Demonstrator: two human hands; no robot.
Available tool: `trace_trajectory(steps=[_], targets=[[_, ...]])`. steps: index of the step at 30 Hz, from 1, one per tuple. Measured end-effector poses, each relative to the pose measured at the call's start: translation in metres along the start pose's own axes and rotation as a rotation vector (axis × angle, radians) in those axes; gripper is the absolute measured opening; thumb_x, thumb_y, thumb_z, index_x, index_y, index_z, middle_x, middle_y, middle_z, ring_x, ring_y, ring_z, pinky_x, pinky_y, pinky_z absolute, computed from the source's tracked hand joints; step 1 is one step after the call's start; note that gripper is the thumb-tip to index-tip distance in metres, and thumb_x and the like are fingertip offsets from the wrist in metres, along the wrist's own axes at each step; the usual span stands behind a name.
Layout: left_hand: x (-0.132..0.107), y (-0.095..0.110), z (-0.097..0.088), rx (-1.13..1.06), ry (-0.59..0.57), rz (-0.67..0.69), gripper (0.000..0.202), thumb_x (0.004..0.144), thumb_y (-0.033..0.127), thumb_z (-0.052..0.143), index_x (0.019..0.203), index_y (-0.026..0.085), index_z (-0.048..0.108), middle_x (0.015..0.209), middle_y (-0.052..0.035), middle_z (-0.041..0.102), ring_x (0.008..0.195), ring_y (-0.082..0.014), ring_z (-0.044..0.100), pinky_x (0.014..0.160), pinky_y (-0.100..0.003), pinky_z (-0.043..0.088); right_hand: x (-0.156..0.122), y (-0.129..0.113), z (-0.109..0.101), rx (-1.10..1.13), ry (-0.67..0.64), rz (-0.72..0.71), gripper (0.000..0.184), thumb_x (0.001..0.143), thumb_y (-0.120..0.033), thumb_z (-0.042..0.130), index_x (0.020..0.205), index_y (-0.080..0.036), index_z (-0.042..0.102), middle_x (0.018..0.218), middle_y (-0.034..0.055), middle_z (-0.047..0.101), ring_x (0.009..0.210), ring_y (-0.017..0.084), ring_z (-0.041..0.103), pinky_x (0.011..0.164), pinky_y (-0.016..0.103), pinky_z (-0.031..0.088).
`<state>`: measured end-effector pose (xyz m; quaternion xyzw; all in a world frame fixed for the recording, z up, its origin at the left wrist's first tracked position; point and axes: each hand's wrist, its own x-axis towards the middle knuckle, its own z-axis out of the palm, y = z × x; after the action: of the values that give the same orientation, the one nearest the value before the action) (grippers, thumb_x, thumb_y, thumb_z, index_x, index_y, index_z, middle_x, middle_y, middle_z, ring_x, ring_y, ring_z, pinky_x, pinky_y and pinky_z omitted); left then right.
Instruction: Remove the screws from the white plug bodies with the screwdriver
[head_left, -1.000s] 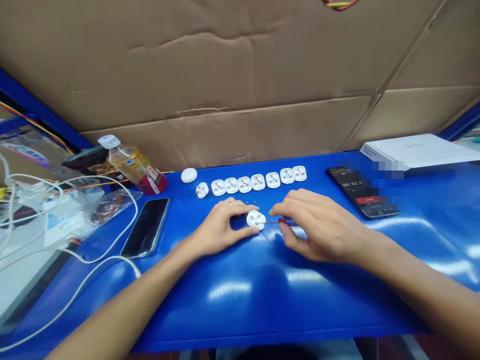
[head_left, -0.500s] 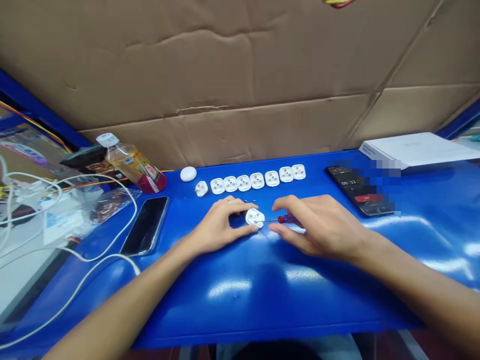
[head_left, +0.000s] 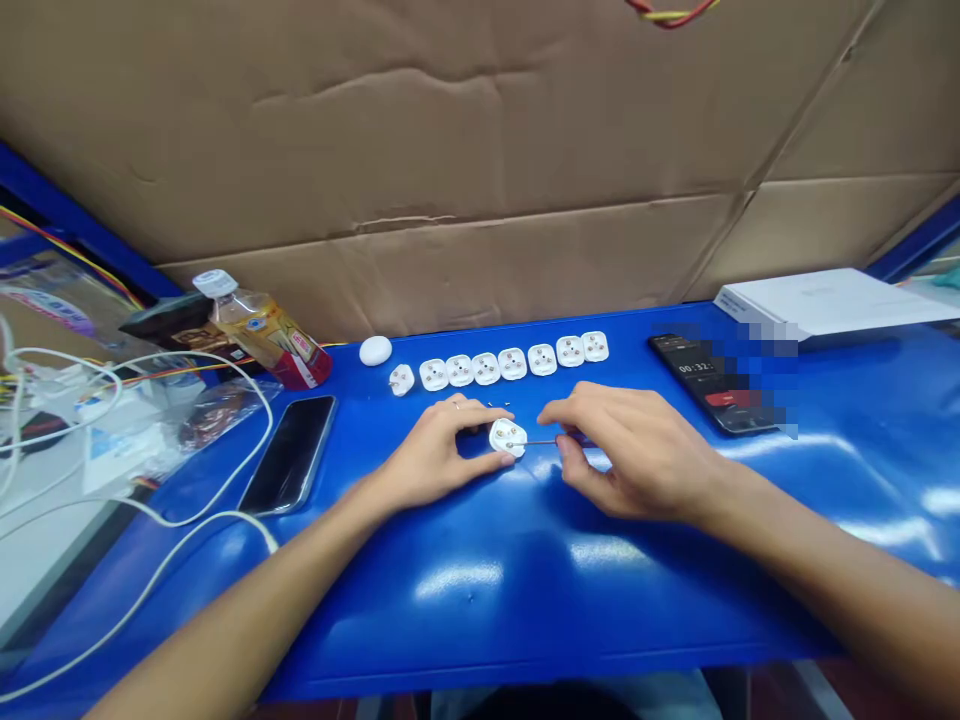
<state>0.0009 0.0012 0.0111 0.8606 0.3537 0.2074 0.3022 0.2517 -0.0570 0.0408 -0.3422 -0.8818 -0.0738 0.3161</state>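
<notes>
Between the thumb and fingers of my left hand [head_left: 439, 455] is a white plug housing [head_left: 508, 438], its inner side with metal terminals turned up. My right hand [head_left: 637, 450] grips a screwdriver [head_left: 541, 442], whose thin shaft points left and meets one of the terminals. The fingers hide most of its handle. Two tiny screws [head_left: 507, 404] lie on the blue table just beyond the housing. Farther back, several similar white plug pieces [head_left: 486, 368] stand in a row, and a plug with pins [head_left: 401, 380] sits at the row's left end.
A round white case [head_left: 376, 350] and a drink bottle [head_left: 274, 335] are at the back left. One phone [head_left: 289, 455] lies left of my hands, another phone showing a timer [head_left: 705, 385] to the right. White cables [head_left: 202, 510] loop over the left side. A white box [head_left: 832, 300] sits back right.
My right fingers have shifted on the screwdriver's handle, covering more of it. The shaft stays on the housing, and my left hand holds its place.
</notes>
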Motion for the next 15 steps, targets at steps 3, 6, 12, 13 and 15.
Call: trace_trajectory(steps=[3,6,12,13,15], targets=[[0.0000,0.0004,0.0000,0.006,0.006,0.004,0.040,0.089,0.043,0.079,0.125,0.025,0.075,0.116,-0.0053,0.076,0.106,-0.0261,0.067,0.097,-0.040,0.050,0.0005,-0.0030,0.0005,0.006,0.001,0.041,0.025,0.096,-0.017,0.051,0.119,-0.013,0.060,0.094,0.0093,0.077,0.076,0.022,0.071,0.065,0.034,0.051],[-0.0002,0.0003,-0.0002,0.012,-0.002,-0.006,0.042,0.089,0.044,0.079,0.126,0.025,0.074,0.116,-0.0054,0.076,0.107,-0.0263,0.067,0.096,-0.040,0.050,0.0003,-0.0031,0.0009,-0.043,-0.012,0.089,0.020,0.103,-0.028,0.053,0.115,-0.014,0.061,0.076,0.0038,0.075,0.062,0.019,0.070,0.055,0.031,0.045],[-0.0009,-0.0008,0.0000,0.003,0.005,0.007,0.042,0.089,0.045,0.079,0.126,0.026,0.074,0.114,-0.0055,0.076,0.105,-0.0262,0.066,0.094,-0.039,0.049,0.0003,0.0002,-0.0013,0.029,-0.016,-0.007,0.023,0.095,-0.014,0.051,0.117,-0.014,0.060,0.093,0.0082,0.076,0.076,0.022,0.073,0.065,0.033,0.052],[-0.0010,-0.0009,0.0000,0.002,0.006,0.007,0.041,0.089,0.044,0.079,0.126,0.026,0.074,0.114,-0.0055,0.076,0.105,-0.0261,0.066,0.094,-0.039,0.049,0.0003,0.0002,-0.0018,0.040,-0.028,0.012,0.025,0.095,-0.014,0.051,0.118,-0.014,0.059,0.098,0.0094,0.076,0.079,0.022,0.073,0.066,0.034,0.053],[-0.0011,-0.0009,0.0000,0.002,0.002,0.000,0.041,0.089,0.045,0.079,0.126,0.025,0.074,0.114,-0.0058,0.076,0.105,-0.0258,0.066,0.094,-0.039,0.049,0.0000,0.0004,-0.0023,0.030,-0.058,0.059,0.022,0.098,-0.019,0.053,0.119,-0.015,0.058,0.093,0.0075,0.077,0.075,0.021,0.073,0.061,0.032,0.051]])
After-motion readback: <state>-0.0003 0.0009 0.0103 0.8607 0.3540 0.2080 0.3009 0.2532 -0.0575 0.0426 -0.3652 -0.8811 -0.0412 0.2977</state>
